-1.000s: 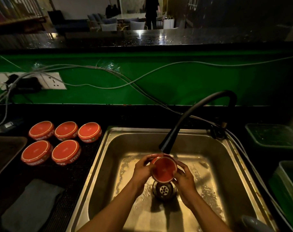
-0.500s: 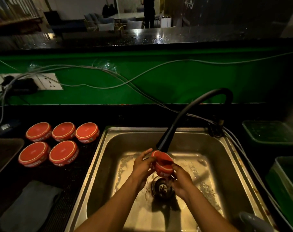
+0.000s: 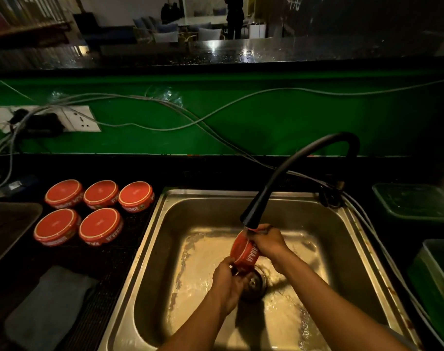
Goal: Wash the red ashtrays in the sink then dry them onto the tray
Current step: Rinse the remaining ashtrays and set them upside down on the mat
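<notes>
Both hands hold one red ashtray (image 3: 244, 252) over the sink (image 3: 342, 244), just under the black tap head (image 3: 251, 216). The right hand (image 3: 267, 240) has a closed grip on its upper edge, fingers curled over the rim nearest the tap. The left hand (image 3: 227, 281) has a closed grip on its lower edge, fingers wrapped round the rim from below.

The ashtray is tipped up on edge, not flat. Its round face turns toward the left and slightly up; its lettered side wall faces the camera, with the letters running down the wall. The line from the upper grip to the lower grip slopes down and to the left. It hangs above the drain (image 3: 253, 283), clear of the wet sink floor.

On the dark counter (image 3: 139, 249) left of the sink, five more ashtrays (image 3: 100, 192) sit flat with their plain round faces up, three in a back row and two in front, close together. A grey cloth (image 3: 48, 307) lies nearer the camera, in front of them. The corner of a dark tray (image 3: 10, 224) shows at the left edge. Green bins (image 3: 413, 201) stand right of the sink.
</notes>
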